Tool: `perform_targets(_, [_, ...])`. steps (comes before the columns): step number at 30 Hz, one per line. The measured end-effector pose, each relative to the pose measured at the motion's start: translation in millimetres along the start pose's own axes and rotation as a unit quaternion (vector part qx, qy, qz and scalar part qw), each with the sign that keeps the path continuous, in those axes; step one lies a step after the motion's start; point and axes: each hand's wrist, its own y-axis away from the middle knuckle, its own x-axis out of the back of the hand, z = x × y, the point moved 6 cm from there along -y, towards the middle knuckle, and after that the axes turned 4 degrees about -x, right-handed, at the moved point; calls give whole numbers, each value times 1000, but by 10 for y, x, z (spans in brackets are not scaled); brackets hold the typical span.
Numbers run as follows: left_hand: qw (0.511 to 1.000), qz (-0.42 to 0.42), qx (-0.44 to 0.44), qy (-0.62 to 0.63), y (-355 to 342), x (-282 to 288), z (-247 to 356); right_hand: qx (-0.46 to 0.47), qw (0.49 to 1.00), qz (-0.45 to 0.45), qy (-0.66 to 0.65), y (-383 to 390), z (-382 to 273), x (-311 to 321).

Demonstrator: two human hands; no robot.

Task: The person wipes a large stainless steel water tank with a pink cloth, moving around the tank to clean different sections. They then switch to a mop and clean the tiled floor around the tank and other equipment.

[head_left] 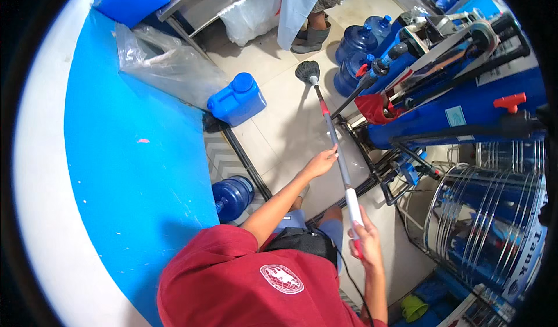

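Observation:
A long mop (342,162) with a grey pole, a white and red handle and a dark, bunched head (307,71) reaches away from me over the pale tiled floor (270,129). My left hand (321,163) is closed on the pole about midway along it. Lower down, my right hand (366,239) wraps round the white grip near its red end. The mop's head is at the far end of the walkway, beside several blue water jugs (356,41). My left fingers are partly hidden by the pole.
A blue square container (237,101) stands left of the mop, near plastic bags (163,65). A round blue bottle (233,198) lies by the bright blue wall (133,153). Blue tanks (459,118), pipes and a ribbed steel tank (482,222) line the right. Another person's boots (314,36) are ahead.

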Motion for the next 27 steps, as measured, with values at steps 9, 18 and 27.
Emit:
perform_targets(9, [947, 6, -231, -223, 625, -172, 609, -46, 989, 25, 140, 1786, -242, -2])
perform_targets(18, [935, -224, -233, -148, 860, -1321, -140, -282, 891, 115, 336, 2314, -608, 243])
perform_targets(27, [980, -65, -173, -79, 346, -1542, -391, -144, 699, 84, 696, 1690, -1413, 622])
